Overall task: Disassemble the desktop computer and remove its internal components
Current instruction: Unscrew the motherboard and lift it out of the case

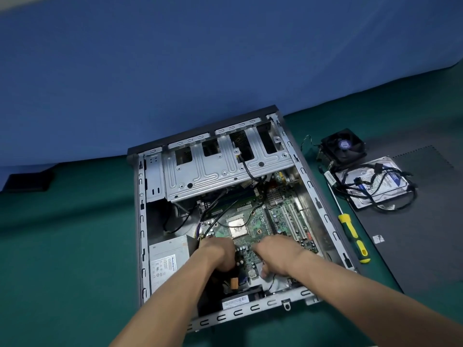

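An open grey computer case (314, 194) lies flat on a green table. Inside it sits a green motherboard (260, 221) with a bare CPU (237, 225), a silver drive cage (220, 169) at the far end and a power supply (167, 259) at the near left. My left hand (216, 254) reaches in at the near edge of the board, beside the power supply, with fingers curled down around something hidden beneath it. My right hand (278, 254) rests on the near right part of the board, fingers bent; what they touch is hidden.
To the right of the case lie a black cooler fan (343, 146), a hard drive (375, 184) under a tangle of black cables, and a yellow-and-black screwdriver (353, 236). A dark mat (413, 234) covers the table's right side. A blue wall stands behind.
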### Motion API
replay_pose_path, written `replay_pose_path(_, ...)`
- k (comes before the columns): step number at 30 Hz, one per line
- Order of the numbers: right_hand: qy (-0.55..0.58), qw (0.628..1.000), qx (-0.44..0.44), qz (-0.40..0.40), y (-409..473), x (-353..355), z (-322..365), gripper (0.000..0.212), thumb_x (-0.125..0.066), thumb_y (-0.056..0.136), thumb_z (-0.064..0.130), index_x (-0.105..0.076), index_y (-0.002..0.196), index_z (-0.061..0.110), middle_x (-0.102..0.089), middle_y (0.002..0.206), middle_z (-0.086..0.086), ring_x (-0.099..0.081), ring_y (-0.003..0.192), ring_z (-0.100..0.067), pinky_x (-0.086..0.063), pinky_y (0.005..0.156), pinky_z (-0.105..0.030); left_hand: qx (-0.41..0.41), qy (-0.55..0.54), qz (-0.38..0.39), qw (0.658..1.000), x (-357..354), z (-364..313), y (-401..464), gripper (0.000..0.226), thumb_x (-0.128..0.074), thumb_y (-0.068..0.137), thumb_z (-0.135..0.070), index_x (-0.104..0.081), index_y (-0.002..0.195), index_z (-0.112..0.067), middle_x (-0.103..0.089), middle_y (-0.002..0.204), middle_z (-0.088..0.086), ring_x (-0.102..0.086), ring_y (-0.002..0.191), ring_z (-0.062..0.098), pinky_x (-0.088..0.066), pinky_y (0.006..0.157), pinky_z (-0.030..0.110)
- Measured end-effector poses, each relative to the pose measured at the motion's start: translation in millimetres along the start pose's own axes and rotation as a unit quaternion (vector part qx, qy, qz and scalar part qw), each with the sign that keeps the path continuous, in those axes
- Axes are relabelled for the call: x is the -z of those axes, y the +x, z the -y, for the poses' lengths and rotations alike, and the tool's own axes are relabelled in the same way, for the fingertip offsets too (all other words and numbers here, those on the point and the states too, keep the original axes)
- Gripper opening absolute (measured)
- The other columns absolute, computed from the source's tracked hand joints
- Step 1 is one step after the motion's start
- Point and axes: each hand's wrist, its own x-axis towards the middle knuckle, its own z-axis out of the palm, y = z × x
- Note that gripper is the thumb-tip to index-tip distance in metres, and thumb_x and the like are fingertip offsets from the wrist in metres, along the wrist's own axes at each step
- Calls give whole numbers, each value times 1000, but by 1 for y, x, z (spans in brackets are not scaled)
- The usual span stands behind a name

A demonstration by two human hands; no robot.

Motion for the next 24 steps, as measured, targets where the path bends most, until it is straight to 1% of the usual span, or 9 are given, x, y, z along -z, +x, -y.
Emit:
replay_pose_path(5, -18, 1000, 6, 12, 3, -2, -1, 46, -68, 82, 26, -53, 120, 7, -65, 98, -4, -65, 91, -18, -55, 83, -37, -2, -12, 3, 1000, -1, 0, 1, 22, -46, 90, -17, -60, 104, -7, -62, 116, 8, -59, 104, 24, -43, 77, 31)
replay_pose_path(7, -22, 1000, 14, -2, 3, -3, -3, 50, -67, 83, 32, -48, 123, 9, -61, 106, -8, -62, 98, -23, -52, 88, -40, 4, 6, 2, 1000, -7, -4, 2, 25, -44, 93, -23, -60, 106, -9, -63, 116, 5, -59, 106, 23, -43, 81, 32)
replay_pose_path(9, -32, 999, 20, -22, 3, -3, -4, 63, -67, 82, 40, -39, 132, 12, -53, 123, -11, -57, 108, -28, -48, 94, -43, 19, 32, 6, 999, -13, -10, 6, 31, -38, 96, -28, -59, 112, -12, -62, 119, 3, -58, 109, 20, -42, 85, 33)
replay_pose_path(11, -52, 996, 35, -65, 6, -3, -3, 79, -69, 78, 46, -29, 139, 15, -38, 139, -12, -45, 123, -30, -41, 102, -45, 32, 30, 21, 999, -13, -12, 11, 32, -38, 97, -26, -58, 117, -12, -60, 124, 2, -56, 114, 20, -41, 89, 33)
replay_pose_path(13, -97, 988, 60, -106, 12, -2, -2, 91, -69, 76, 51, -21, 145, 14, -26, 148, -11, -29, 134, -30, -28, 110, -44, 41, 9, 35, 998, -8, -10, 15, 31, -39, 96, -20, -55, 121, -11, -56, 128, 2, -53, 118, 21, -40, 93, 33)
replay_pose_path(15, -135, 983, 75, -104, 18, -2, -1, 97, -64, 78, 56, -14, 148, 11, -13, 155, -9, -16, 141, -30, -16, 114, -44, 58, -5, 37, 998, -6, -9, 16, 31, -39, 95, -18, -55, 122, -11, -55, 130, 2, -52, 120, 21, -40, 93, 32)
replay_pose_path(18, -161, 981, 78, -76, 22, -6, -3, 96, -55, 82, 62, -6, 150, 14, 2, 159, -7, -5, 144, -31, -10, 115, -46, 95, -12, 13, 995, -12, -14, 18, 32, -39, 95, -22, -57, 120, -13, -57, 128, 1, -54, 117, 18, -41, 84, 27)
replay_pose_path(22, -191, 978, 70, -55, 24, -8, -8, 106, -44, 79, 72, 14, 148, 15, 18, 155, -4, 12, 143, -29, 1, 114, -47, 119, -27, -13, 993, -18, -18, 12, 30, -41, 96, -30, -60, 114, -14, -63, 119, 0, -59, 108, 15, -39, 72, 24)
replay_pose_path(24, -197, 977, 68, -41, 25, -7, -10, 107, -40, 79, 74, 16, 147, 13, 22, 153, -4, 16, 142, -28, 3, 114, -46, 119, -27, -23, 992, -19, -18, 9, 31, -42, 96, -32, -60, 114, -14, -64, 116, 0, -60, 105, 15, -39, 69, 25)
